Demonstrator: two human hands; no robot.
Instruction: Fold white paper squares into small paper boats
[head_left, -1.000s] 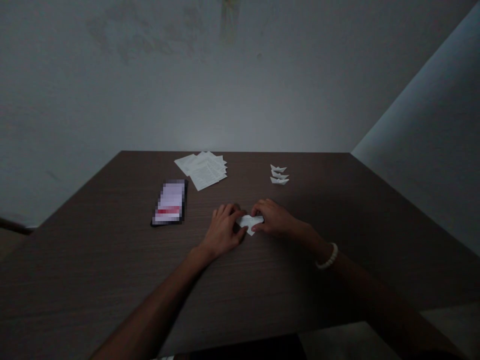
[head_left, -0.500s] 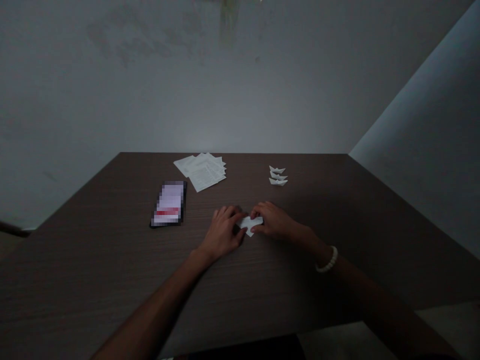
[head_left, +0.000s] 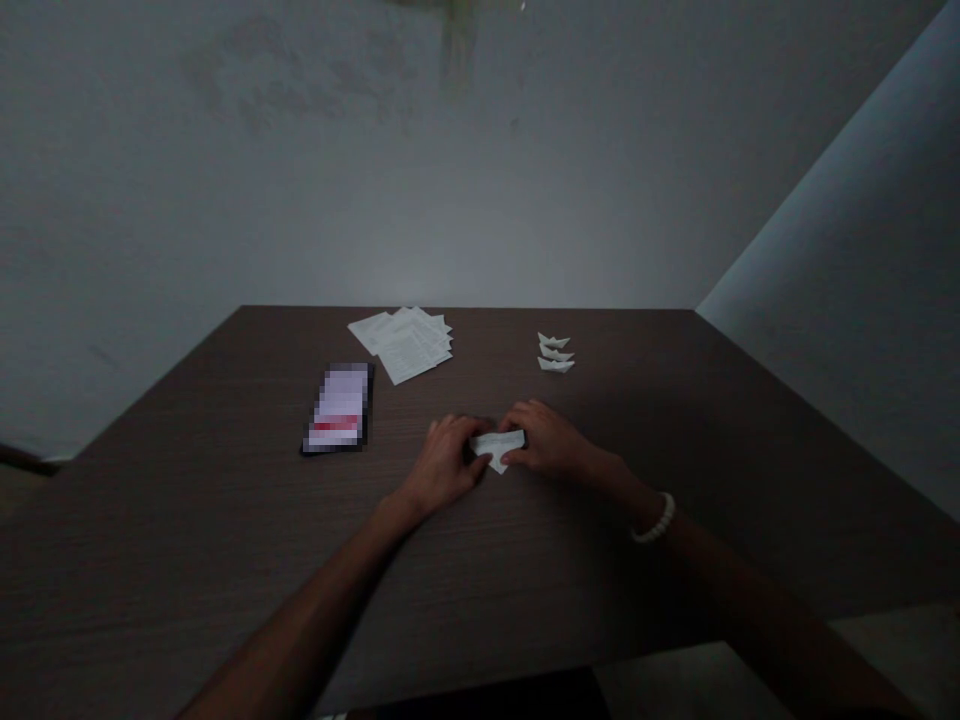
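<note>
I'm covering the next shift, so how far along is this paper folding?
Done: three paper boats sit beyond the hands. In hand: a folded paper, held between the left hand and right hand. Remaining: a pile of printed sheets, count unclear.

Folded white paper [head_left: 496, 446]: more of it now shows between the hands, with a longer, flatter upper edge than in the earlier views. Left hand [head_left: 442, 465]: slightly lower in frame, its fingers lying flatter against the paper's left end. Far edge of the desk [head_left: 465, 308]: sits slightly lower in frame.
</note>
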